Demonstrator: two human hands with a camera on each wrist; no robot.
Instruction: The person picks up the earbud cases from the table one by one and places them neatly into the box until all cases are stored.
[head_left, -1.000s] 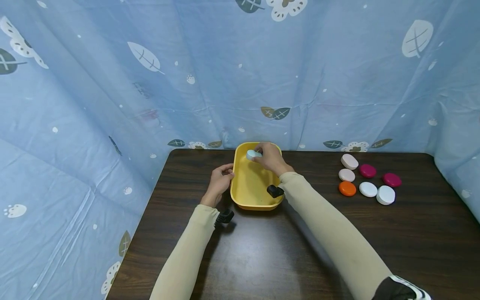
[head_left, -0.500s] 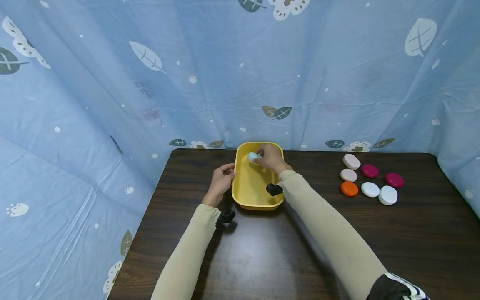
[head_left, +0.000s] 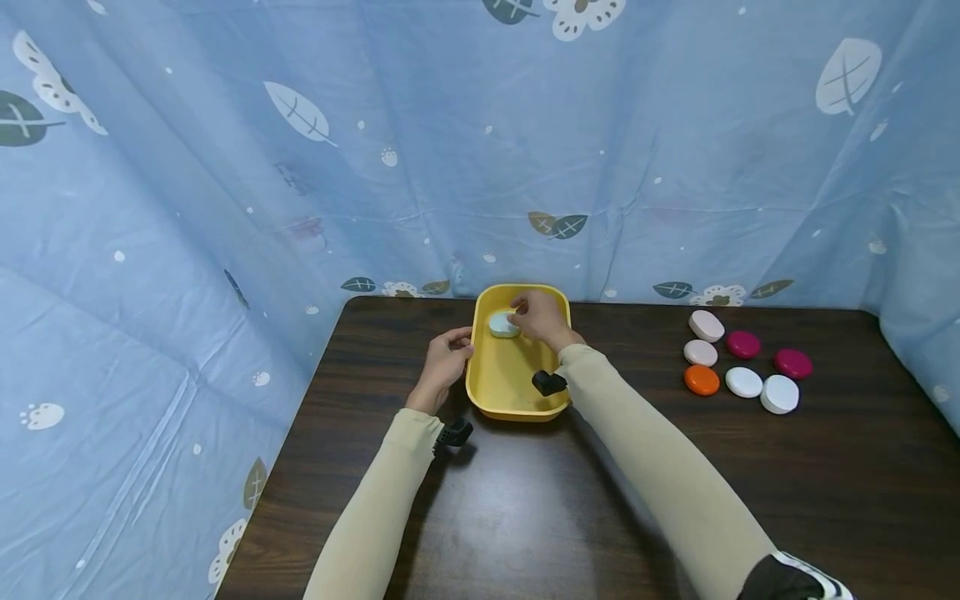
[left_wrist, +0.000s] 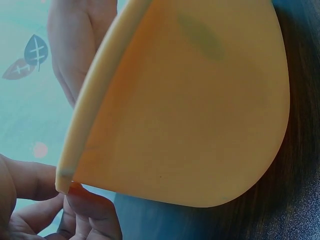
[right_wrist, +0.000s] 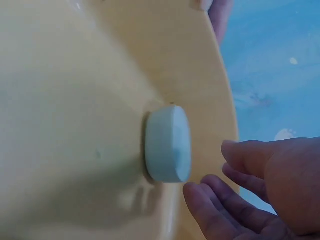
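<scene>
The right hand (head_left: 545,319), beside the pale block (right_wrist: 168,145), partly hides the tray (head_left: 501,373)

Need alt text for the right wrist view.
A pale blue-green rounded block sits inside a yellow tray, the right hand close beside it with thumb and fingers apart. At the top edge, the left hand grips the tray's rim; blue cloth shows behind.

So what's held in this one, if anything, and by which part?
The left grip pinches the yellow tray by its left rim. The right grip, just beside the pale blue block in the tray, holds nothing.
</scene>
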